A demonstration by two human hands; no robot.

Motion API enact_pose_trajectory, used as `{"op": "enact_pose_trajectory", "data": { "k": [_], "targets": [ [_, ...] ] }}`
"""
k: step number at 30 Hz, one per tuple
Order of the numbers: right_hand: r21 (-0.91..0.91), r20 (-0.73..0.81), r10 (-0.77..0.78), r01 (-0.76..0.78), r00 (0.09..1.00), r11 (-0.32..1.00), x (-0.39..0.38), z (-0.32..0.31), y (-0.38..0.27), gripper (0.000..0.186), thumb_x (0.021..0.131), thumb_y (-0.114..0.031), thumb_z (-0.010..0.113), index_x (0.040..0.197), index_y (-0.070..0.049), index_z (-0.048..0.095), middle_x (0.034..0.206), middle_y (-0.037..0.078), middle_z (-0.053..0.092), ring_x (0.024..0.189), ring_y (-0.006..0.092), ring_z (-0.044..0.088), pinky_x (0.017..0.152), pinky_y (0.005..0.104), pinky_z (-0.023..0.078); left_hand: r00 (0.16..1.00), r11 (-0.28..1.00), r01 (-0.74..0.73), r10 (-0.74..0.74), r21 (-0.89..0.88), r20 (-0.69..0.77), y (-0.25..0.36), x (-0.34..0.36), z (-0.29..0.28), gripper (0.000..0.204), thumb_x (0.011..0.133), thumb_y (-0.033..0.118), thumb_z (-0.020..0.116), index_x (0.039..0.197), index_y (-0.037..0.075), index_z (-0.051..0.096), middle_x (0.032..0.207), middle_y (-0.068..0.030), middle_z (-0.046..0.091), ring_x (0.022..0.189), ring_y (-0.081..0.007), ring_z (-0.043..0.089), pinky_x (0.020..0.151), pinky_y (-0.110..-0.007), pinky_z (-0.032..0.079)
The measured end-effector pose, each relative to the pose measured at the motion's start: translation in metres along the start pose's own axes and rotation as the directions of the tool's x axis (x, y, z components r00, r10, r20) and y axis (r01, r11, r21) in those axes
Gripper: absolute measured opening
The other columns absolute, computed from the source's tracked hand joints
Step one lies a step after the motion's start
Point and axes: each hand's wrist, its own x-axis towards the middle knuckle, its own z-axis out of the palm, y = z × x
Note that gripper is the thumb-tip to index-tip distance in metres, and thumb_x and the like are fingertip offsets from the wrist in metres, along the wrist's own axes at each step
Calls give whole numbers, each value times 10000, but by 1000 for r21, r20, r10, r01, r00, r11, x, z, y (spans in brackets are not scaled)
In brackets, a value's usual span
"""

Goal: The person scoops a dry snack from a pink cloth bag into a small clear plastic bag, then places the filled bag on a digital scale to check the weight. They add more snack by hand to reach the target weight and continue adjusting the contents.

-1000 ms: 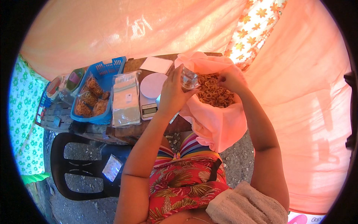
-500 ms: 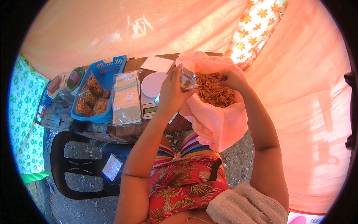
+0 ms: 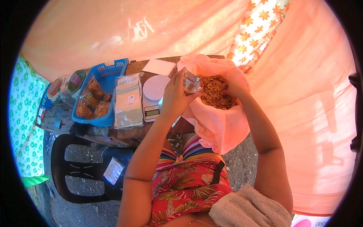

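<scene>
Makeshift tented stall — sheet walls (image 3: 310, 94), gravel ground (image 3: 241, 164), scale (image 3: 155, 87), bagged snacks (image 3: 90, 100)

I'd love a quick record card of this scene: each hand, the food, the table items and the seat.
Left hand: holding a clear plastic bag
Right hand: among the brown snack pieces
Food surround: pink cloth around the loose pieces
Table: white scale, stack of flat packs, blue basket
Basket contents: filled snack bags
Seat: black chair, left of the person
</scene>
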Motion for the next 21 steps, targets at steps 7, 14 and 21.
{"op": "enact_pose_trajectory", "data": {
  "k": [7,14,21],
  "targets": [
    [19,11,-79,78,997,997,-6,-6,-8,128,780,-142,749,885,-97,691,787,60,649,723,169,604,619,329,478,1000,1000,10,-10,-16,17,0,-1,-2,906,676,213,867,1401,-5,369,1356,-237,490,1257,-413,481,1004,-492,424],
    [55,-307,-108,131,946,990,-23,-8,-28,148,786,-182,746,914,-122,704,810,57,660,829,207,616,753,354,477,1000,1000,3,-3,2,4,0,0,-3,898,675,211,869,1394,-6,376,1331,-235,511,1246,-418,491,1002,-494,425],
    [27,-30,-64,65,997,998,-25,-42,-37,163,751,-95,730,908,-50,718,814,91,690,781,196,640,689,325,493,1000,1000,-9,9,6,-6,-1,-1,-6,885,672,204,870,1382,-6,385,1320,-233,519,1242,-417,495,994,-494,428]
  ]
}}
